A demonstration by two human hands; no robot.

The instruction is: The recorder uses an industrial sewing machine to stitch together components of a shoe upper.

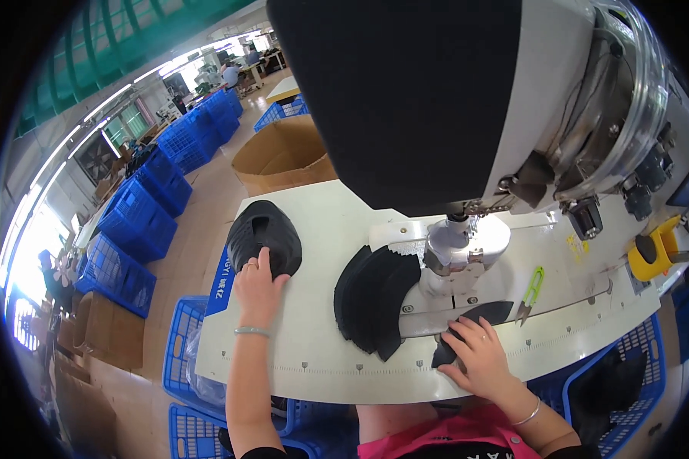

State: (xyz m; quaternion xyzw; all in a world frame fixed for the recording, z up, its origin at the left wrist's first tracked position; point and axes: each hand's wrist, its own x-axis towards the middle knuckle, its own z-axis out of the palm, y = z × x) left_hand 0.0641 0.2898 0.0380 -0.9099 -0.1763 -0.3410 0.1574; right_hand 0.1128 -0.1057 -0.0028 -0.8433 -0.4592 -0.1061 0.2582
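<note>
My left hand [259, 289] rests on the near edge of a stack of nested, domed black fabric pieces [264, 229] at the table's left. Its index finger points forward and the thumb stands apart. My right hand [476, 353] lies with spread fingers over a curved, pointed black fabric piece [491, 311], just in front of the sewing machine's foot area [458, 260]. Part of that piece is hidden beneath the hand. Between my hands lies a fanned pile of crescent-shaped black fabric pieces [371, 302].
The machine's large head [413, 99] hangs over the white table [314, 336]. Green thread snips [531, 294] lie to the right, near a yellow holder [658, 249]. A cardboard box [283, 157] stands beyond the table; blue crates [138, 218] line the left aisle.
</note>
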